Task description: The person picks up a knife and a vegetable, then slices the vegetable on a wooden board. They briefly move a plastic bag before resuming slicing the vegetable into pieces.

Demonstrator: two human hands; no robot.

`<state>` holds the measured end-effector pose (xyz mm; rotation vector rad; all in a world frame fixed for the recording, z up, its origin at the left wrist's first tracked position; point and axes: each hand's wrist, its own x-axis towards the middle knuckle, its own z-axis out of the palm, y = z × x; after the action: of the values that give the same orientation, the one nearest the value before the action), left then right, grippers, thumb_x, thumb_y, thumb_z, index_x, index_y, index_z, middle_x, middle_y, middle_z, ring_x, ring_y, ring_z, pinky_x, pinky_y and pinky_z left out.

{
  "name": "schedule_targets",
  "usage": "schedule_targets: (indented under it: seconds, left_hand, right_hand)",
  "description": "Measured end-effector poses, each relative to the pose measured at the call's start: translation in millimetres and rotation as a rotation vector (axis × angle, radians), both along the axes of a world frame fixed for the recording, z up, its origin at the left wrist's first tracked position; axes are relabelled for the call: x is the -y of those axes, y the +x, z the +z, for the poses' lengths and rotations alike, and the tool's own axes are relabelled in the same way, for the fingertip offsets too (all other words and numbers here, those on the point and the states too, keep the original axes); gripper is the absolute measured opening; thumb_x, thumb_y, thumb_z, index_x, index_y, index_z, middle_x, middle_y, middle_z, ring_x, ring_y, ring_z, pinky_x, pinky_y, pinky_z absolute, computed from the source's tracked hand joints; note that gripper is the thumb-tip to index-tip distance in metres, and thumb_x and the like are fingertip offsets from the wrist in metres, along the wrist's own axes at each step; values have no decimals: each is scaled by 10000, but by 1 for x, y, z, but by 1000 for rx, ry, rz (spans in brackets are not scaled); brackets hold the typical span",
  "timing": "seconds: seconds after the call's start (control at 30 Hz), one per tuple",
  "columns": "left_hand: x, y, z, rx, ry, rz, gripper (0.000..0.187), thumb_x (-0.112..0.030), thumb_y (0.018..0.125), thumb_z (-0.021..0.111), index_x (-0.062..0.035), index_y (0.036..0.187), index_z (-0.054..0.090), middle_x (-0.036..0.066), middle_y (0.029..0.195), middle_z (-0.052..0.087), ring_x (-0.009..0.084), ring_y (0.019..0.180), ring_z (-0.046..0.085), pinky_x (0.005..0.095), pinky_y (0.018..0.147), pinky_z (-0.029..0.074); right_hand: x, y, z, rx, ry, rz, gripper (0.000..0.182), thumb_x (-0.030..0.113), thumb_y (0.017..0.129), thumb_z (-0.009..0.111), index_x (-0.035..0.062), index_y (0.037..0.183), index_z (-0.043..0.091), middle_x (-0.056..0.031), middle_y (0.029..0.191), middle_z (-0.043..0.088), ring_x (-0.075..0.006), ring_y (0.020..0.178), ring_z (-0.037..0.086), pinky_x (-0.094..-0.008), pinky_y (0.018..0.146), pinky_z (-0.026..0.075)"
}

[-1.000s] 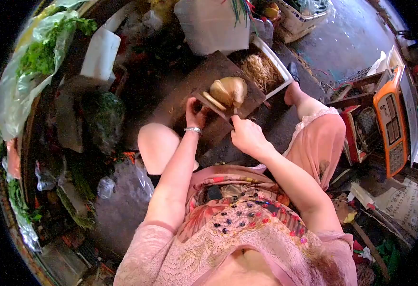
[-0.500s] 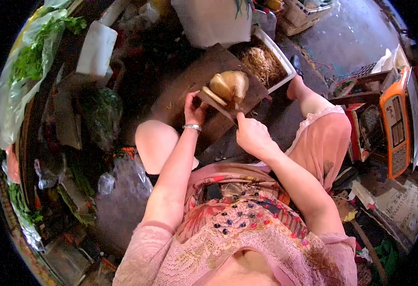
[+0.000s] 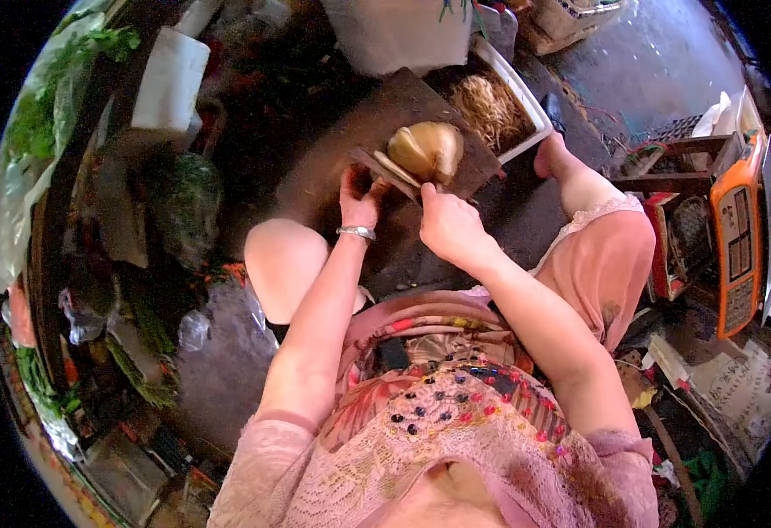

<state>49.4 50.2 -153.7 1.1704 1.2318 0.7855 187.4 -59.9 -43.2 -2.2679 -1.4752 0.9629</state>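
My right hand is closed around the handle of a broad knife, its dark blade slanting up to the left. Against the blade's far side leans a pale slice beside a large, rounded, tan vegetable, whose kind I cannot make out. Both rest on a dark brown board. My left hand, with a bracelet at the wrist, is at the near side of the blade, thumb and fingers apart; some fingertips are in shadow.
A white-rimmed tray of pale shreds adjoins the board's right corner. Beyond stands a big white container. An orange scale-like device is at right. Bagged greens line the left; a white foam block sits nearby.
My right hand and the knife have moved up and to the left, closer against the slice. My left hand's fingers have spread at the blade's near side. The view has shifted slightly.
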Motion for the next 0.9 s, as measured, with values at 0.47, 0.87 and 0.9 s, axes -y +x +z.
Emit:
schedule_targets:
  seconds: [0.47, 0.87, 0.9]
  left_hand:
    - [4, 8, 39, -281, 262, -92, 475, -204, 733, 779, -2, 1085, 532, 129, 1037, 603, 228, 974, 550, 332, 901, 417]
    - [2, 2, 12, 30, 45, -34, 506, -65, 713, 819, -17, 1127, 532, 64, 1090, 586, 178, 1044, 533, 300, 892, 454]
    - [-1, 0, -3, 35, 45, -37, 506, -65, 713, 819, -17, 1127, 532, 64, 1090, 586, 178, 1044, 533, 300, 892, 454]
  right_hand:
    - [-52, 3, -22, -73, -79, -18, 242, 93, 829, 497, -39, 1019, 568, -248, 1010, 646, -397, 975, 626, -466, 853, 502]
    - [-6, 6, -18, -80, 256, -99, 295, 157, 814, 563, 3, 1065, 542, -242, 901, 647, -421, 896, 627, -496, 803, 509]
    - [1, 5, -8, -75, 257, -102, 295, 157, 814, 563, 3, 1065, 542, -242, 901, 647, -421, 896, 627, -496, 803, 509]
